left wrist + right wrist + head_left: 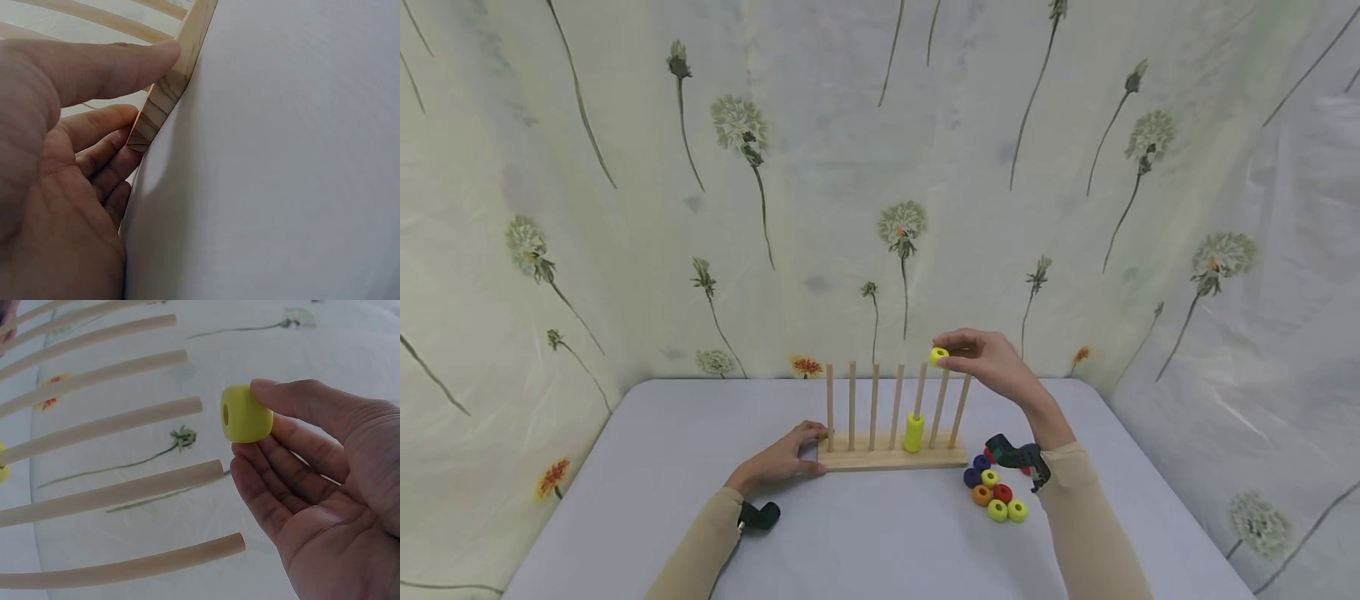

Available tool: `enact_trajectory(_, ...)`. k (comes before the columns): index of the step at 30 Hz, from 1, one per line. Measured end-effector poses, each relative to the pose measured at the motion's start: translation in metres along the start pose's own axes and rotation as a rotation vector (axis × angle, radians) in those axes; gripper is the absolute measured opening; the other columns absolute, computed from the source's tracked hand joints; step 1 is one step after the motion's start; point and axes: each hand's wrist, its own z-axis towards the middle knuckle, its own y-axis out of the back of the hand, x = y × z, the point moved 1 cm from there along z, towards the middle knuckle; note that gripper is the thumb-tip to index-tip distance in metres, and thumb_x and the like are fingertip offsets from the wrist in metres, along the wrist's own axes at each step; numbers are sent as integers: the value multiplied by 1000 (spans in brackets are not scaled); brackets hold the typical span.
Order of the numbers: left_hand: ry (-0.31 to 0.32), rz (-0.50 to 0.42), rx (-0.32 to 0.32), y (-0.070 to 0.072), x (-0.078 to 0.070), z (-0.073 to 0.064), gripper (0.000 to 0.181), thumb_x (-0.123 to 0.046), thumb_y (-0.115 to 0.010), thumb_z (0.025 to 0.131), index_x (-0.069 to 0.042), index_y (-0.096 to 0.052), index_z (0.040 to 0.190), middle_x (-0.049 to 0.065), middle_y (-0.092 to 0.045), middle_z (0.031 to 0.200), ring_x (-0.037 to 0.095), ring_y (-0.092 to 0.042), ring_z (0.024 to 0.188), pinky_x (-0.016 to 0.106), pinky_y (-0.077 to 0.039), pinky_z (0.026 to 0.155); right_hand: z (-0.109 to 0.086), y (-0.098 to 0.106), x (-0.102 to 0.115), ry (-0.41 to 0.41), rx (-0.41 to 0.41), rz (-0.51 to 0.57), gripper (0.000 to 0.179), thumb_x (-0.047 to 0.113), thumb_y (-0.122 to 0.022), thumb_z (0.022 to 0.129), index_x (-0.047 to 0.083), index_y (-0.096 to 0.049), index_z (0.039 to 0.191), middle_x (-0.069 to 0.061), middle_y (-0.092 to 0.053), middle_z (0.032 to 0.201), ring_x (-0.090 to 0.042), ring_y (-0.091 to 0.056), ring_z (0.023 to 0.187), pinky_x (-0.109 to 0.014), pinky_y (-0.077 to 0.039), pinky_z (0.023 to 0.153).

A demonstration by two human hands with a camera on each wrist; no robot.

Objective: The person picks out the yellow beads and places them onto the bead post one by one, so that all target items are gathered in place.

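Observation:
A wooden peg rack (891, 457) with several upright pegs stands on the table. My left hand (785, 457) grips its left end, thumb at the front edge and fingers behind; the left wrist view shows the thumb and fingertips on the wooden base (159, 103). My right hand (988, 360) pinches a yellow bead (245, 414) between thumb and fingers, its hole facing the pegs. In the head view this bead is level with the peg tops, toward the rack's right side. A stack of yellow beads (913, 433) sits on one peg, right of the middle.
Loose beads lie right of the rack, among them an orange bead (982, 495), a red bead (1002, 493), dark blue ones and several yellow ones. The right forearm reaches over part of this group. A flower-printed curtain (820, 208) hangs behind the white table (865, 542).

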Motion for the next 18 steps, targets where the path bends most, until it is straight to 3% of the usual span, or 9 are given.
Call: enact_trajectory(18, -12, 15, -4, 0, 1, 0, 69, -33, -76, 82, -9, -48, 140, 10, -36, 149, 34, -28, 142, 57, -24, 114, 13, -7, 4, 0, 17, -37, 39, 32, -71, 88, 13, -65, 121, -5, -66, 120, -21, -64, 108, -41, -52, 92)
